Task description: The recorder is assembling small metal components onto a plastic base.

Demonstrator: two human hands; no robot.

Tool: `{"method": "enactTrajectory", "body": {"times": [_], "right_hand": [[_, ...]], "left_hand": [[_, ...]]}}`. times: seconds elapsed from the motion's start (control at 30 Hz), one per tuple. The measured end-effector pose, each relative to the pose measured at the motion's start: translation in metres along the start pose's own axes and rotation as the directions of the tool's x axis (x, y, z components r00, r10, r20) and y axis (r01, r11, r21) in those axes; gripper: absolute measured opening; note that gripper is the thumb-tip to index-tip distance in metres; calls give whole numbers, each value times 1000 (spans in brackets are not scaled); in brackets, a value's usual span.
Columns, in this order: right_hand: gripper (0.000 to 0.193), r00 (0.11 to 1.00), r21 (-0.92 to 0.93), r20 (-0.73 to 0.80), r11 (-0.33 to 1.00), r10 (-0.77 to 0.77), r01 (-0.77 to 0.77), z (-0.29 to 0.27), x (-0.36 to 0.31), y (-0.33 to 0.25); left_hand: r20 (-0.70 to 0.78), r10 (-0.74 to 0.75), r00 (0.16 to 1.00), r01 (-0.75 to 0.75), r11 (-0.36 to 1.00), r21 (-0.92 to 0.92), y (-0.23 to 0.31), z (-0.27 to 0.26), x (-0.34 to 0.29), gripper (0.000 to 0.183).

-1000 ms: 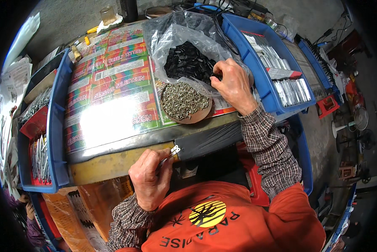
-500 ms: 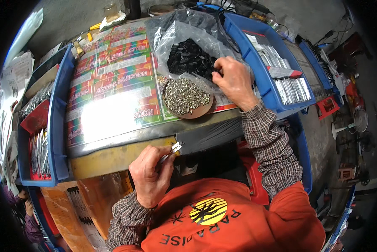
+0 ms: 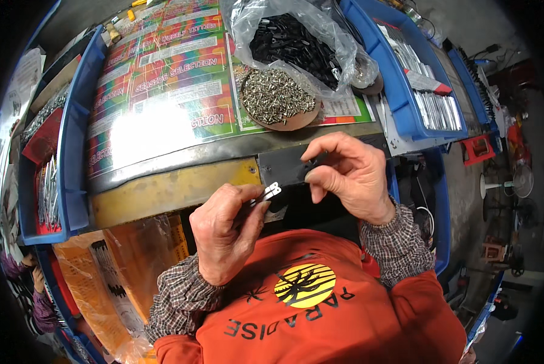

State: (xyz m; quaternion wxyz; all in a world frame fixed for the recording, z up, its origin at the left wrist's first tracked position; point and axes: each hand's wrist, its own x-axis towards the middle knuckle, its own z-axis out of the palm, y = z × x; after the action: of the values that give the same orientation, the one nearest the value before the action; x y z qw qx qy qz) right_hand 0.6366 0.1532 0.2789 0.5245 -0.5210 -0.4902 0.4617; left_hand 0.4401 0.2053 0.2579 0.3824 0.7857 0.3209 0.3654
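Note:
My left hand (image 3: 223,230) is closed around thin silver metal strips (image 3: 274,190), whose rounded ends stick out past thumb and forefinger. Just right of them, my right hand (image 3: 357,179) pinches a small black piece (image 3: 313,161) between thumb and fingertips; its exact shape is partly hidden. The two hands are apart, in front of the bench's near edge. Beyond them, an open clear plastic bag (image 3: 348,71) holds a heap of small black pieces (image 3: 290,45). A shallow round dish (image 3: 296,120) full of small shiny metal rivets (image 3: 274,94) sits before the bag.
A blue bin (image 3: 410,121) at the right holds silver strips (image 3: 436,109). Another blue bin (image 3: 78,182) at the left contains thin metal parts (image 3: 49,188). Colourful printed sheets (image 3: 175,85) cover the bench top. Its near edge carries a yellowish strip (image 3: 181,185). Another person's hand (image 3: 38,279) shows far left.
My right hand has come back from the bag toward my left hand, carrying a small black piece. My left hand keeps its grip on the strips. The view has shifted slightly.

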Motion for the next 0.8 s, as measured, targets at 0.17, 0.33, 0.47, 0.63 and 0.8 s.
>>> {"method": "enactTrajectory", "body": {"times": [0.17, 0.33, 0.47, 0.63, 0.8], "right_hand": [[20, 994, 101, 19, 989, 105, -106, 9, -10, 9], [17, 998, 38, 33, 998, 50, -51, 17, -16, 13], [15, 997, 39, 40, 997, 69, -71, 21, -20, 16], [17, 988, 54, 103, 991, 119, -125, 23, -22, 19], [15, 971, 151, 184, 972, 149, -178, 24, -21, 29]], "left_hand": [[1, 40, 999, -40, 999, -17, -1, 3, -6, 17], [23, 29, 999, -30, 1000, 9, 1, 4, -13, 18], [26, 41, 999, -41, 999, -10, 0, 5, -18, 18], [34, 22, 999, -22, 1000, 10, 1, 6, -23, 19], [47, 22, 999, -23, 999, 27, -4, 7, -28, 19]]}}
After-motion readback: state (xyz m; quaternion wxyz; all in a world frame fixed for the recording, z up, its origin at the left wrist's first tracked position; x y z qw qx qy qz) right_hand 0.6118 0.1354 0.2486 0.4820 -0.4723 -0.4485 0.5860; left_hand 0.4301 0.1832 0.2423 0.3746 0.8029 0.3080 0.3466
